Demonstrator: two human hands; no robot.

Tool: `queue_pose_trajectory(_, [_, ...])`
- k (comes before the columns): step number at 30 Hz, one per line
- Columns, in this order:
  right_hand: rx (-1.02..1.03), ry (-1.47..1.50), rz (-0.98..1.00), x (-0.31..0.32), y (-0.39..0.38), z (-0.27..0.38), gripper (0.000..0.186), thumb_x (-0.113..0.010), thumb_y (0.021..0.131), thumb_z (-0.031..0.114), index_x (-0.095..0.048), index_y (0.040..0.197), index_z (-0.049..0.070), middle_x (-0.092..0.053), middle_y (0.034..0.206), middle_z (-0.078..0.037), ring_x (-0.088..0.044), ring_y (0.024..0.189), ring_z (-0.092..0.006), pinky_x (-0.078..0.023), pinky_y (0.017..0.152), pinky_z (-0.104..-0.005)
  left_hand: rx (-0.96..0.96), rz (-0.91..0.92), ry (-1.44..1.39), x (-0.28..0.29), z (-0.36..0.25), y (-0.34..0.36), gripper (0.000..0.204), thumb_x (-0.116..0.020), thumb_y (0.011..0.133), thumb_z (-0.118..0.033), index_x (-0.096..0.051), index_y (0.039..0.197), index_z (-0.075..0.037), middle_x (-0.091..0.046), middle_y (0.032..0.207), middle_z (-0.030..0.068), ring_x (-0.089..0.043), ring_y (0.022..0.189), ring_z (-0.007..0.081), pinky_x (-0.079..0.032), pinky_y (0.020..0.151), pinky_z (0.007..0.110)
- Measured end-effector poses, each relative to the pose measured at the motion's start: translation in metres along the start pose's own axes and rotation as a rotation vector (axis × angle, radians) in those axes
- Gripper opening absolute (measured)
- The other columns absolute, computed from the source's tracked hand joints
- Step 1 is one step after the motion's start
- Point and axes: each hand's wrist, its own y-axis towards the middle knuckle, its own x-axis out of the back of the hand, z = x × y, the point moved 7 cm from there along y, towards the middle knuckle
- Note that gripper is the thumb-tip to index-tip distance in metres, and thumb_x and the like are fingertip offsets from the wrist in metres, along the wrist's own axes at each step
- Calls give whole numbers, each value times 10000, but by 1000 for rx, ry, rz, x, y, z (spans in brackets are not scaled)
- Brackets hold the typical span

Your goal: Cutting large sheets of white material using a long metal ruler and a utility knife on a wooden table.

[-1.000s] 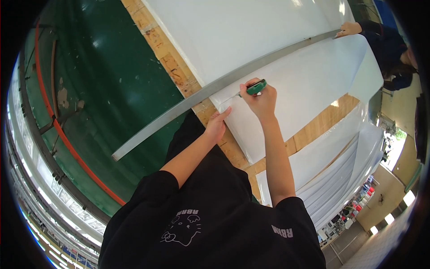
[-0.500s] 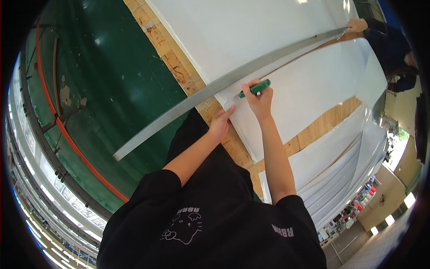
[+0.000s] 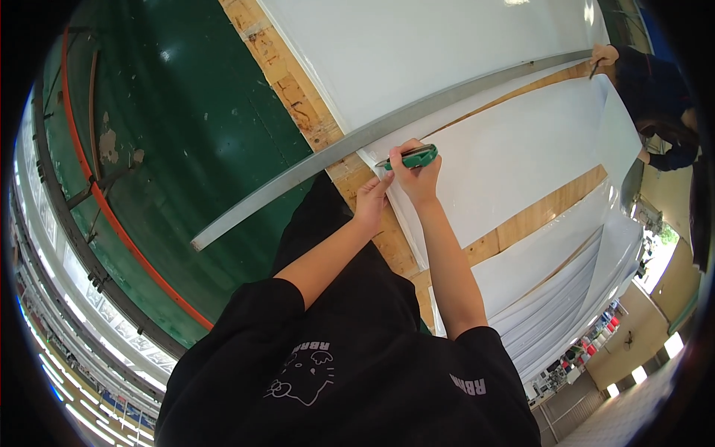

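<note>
So the right-hand grip (image 3: 418, 180) is pinching a green-handled utility knife (image 3: 423, 155), its tip pointing left over the near edge of a glossy white sheet (image 3: 514, 141). The left-hand grip (image 3: 372, 200) is sitting just beside the tip, though I can't tell if it's pinching that edge. A long grey metal bar (image 3: 357, 139) is jutting off the wooden counter (image 3: 287, 88), with a co-worker's hand (image 3: 605, 54) sitting near its far end.
</note>
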Motion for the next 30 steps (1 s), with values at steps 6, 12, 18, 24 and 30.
queue_pose_trajectory(6, [148, -45, -126, -7, -13, 10, 117, -694, 766, 61, -616, 730, -18, -611, 665, -46, -574, 625, -97, -461, 582, -239, -35, -17, 16, 2, -2, -1, 146, -571, 934, -199, -660, 933, -83, -626, 837, -36, -543, 699, 37, -423, 630, 213])
queue_pose_trajectory(12, [427, -154, -179, -24, -43, 39, 122, -704, 682, 54, -597, 738, 34, -600, 672, -88, -610, 621, -232, -492, 584, -301, -74, -92, -98, 5, 0, -12, 159, -568, 927, -213, -624, 842, -91, -580, 766, -48, -504, 657, 55, -421, 640, 221])
queue_pose_trajectory(18, [513, -262, -226, -16, -92, 68, 149, -660, 754, 96, -601, 878, 37, -622, 805, -124, -635, 762, -271, -517, 675, -336, 600, 519, -896, -27, 54, -15, 202, -583, 915, -216, -585, 776, -69, -568, 741, -43, -466, 628, 54, -422, 643, 216])
queue_pose_trajectory(24, [199, -169, -695, 91, -134, 85, 168, -571, 766, 136, -558, 891, 23, -506, 930, -140, -523, 933, -271, -437, 870, -388, -232, 19, 869, -26, 15, -25, 245, -647, 875, -202, -598, 753, 5, -586, 696, -12, -490, 560, 67, -412, 527, 241])
queue_pose_trajectory(30, [128, -542, -698, 178, -202, 89, 259, -638, 721, 3, -552, 963, 40, -503, 856, -95, -534, 783, -230, -434, 703, -312, -136, 363, 806, -90, 23, -69, 204, -635, 881, -132, -583, 882, 66, -643, 781, 98, -646, 667, 159, -541, 600, 267])
